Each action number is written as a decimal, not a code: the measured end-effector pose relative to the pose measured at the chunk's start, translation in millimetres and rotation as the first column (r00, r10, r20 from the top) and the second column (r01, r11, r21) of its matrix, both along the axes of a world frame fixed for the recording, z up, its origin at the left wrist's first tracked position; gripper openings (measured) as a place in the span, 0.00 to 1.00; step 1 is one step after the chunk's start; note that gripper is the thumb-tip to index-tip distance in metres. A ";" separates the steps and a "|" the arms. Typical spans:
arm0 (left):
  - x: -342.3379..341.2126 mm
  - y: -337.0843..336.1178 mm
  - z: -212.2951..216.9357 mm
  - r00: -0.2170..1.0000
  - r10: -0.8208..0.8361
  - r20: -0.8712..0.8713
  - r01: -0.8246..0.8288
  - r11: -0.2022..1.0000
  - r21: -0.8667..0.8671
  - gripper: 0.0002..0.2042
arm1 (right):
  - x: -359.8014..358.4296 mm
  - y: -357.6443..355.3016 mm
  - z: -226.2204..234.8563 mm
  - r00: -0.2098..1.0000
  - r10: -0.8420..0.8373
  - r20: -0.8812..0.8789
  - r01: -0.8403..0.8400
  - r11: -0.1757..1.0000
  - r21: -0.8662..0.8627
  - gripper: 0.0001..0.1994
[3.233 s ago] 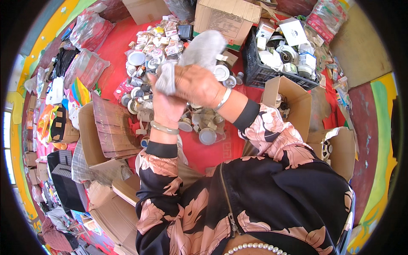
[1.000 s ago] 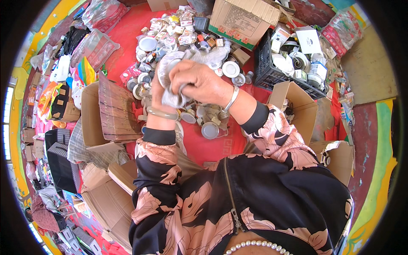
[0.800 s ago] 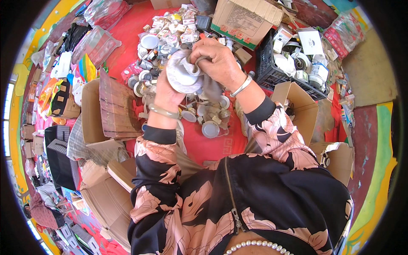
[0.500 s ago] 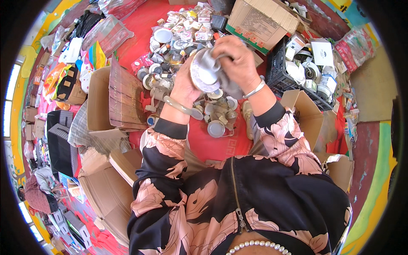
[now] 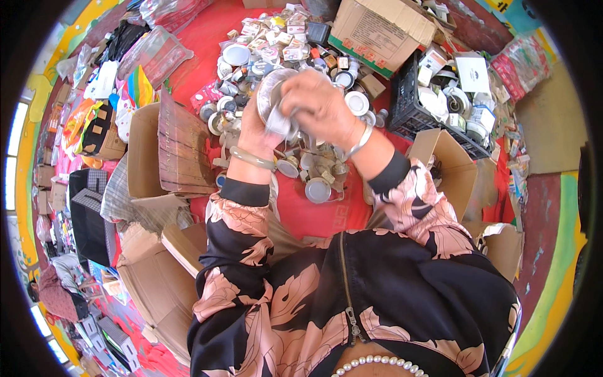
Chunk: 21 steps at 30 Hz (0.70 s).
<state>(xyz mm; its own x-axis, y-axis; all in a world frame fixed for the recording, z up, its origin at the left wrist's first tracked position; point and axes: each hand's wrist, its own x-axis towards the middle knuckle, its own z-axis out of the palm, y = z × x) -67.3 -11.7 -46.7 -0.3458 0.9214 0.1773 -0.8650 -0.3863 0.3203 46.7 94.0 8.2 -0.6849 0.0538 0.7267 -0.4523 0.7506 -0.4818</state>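
My left hand (image 5: 253, 131) grips a round, white-and-silver light fixture (image 5: 264, 99) by its edge, above the heap on the floor. Pressed against the fixture's face is a grey cloth (image 5: 281, 124), bunched in the closed fingers of my right hand (image 5: 321, 108). The right hand is slightly blurred, and it covers part of the fixture. Below and beyond both hands lies a pile of loose round light fixtures (image 5: 318, 190) and small white boxes (image 5: 295, 53).
At the right stands a black plastic crate (image 5: 407, 112) full of fixtures and boxes. A large cardboard box (image 5: 380, 36) is behind the pile. Open cartons (image 5: 146, 147) flank me on the left, and another open carton (image 5: 453, 166) is by my right arm. Red sheeting (image 5: 188, 80) covers the floor.
Both hands have shifted left with the fixture and cloth. The fixture has turned, and the cloth now lies bunched lower on its face.
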 end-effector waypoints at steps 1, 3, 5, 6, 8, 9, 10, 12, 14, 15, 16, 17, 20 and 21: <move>2.6 0.1 5.8 0.993 0.019 0.113 -0.016 1.000 -0.025 0.20 | -4.4 13.2 -2.7 0.998 -0.045 -0.034 0.045 0.999 0.022 0.10; -4.4 -1.7 7.8 0.982 0.015 0.189 -0.009 0.999 -0.030 0.20 | -8.2 58.4 -18.0 0.820 -0.520 -0.238 0.553 0.828 0.097 0.06; -7.4 -6.9 15.9 0.979 0.130 0.154 -0.121 0.990 -0.067 0.19 | 5.2 109.2 -27.6 0.721 -0.668 0.181 0.680 0.635 -0.367 0.07; -12.9 -13.1 13.9 0.979 0.110 0.174 -0.107 0.994 -0.028 0.19 | 13.2 114.4 -11.1 0.815 -0.511 0.272 0.527 0.459 -0.715 0.08; -18.4 -12.6 9.6 0.975 0.044 0.218 -0.059 0.996 0.066 0.19 | 26.1 125.7 -1.6 0.885 -0.459 -0.081 0.123 0.397 -0.910 0.08; -17.1 -10.9 10.7 0.977 0.029 0.210 -0.048 0.995 0.088 0.19 | 27.9 126.2 3.6 0.869 -0.443 -0.219 -0.034 0.388 -0.921 0.09; -15.4 -8.9 13.1 0.979 0.014 0.202 -0.037 0.993 0.110 0.19 | 28.3 123.8 7.1 0.887 -0.402 -0.230 -0.082 0.352 -0.932 0.10; -11.1 -6.0 16.9 0.975 0.032 0.222 -0.050 0.996 0.079 0.19 | 26.8 108.9 10.8 0.914 -0.313 -0.258 -0.174 0.271 -0.947 0.11; -7.8 -2.7 16.7 0.956 0.105 0.274 -0.099 0.994 -0.037 0.19 | 20.1 85.5 12.8 0.955 -0.160 -0.250 -0.181 0.354 -0.918 0.10; -5.4 -2.2 15.7 0.958 0.171 0.231 -0.150 0.983 -0.106 0.19 | 14.4 69.9 15.4 0.973 -0.077 -0.219 -0.173 0.384 -0.907 0.09; -1.7 3.9 15.0 0.959 0.216 0.186 -0.185 0.968 -0.167 0.19 | 11.3 55.2 15.2 0.986 -0.069 -0.151 -0.106 0.441 -0.891 0.10; -0.2 8.6 14.3 0.956 0.257 0.139 -0.222 0.948 -0.227 0.19 | 5.7 42.6 14.2 0.995 -0.065 -0.082 -0.039 0.496 -0.868 0.10; -2.4 11.4 2.3 0.986 0.124 0.109 -0.121 0.992 -0.032 0.20 | -14.8 9.8 4.5 0.948 -0.283 -0.142 0.256 0.950 -0.181 0.11; 0.3 13.9 0.4 0.987 0.135 0.084 -0.133 0.991 -0.033 0.20 | -16.0 -2.3 -2.8 0.941 -0.323 -0.102 0.313 0.944 -0.106 0.12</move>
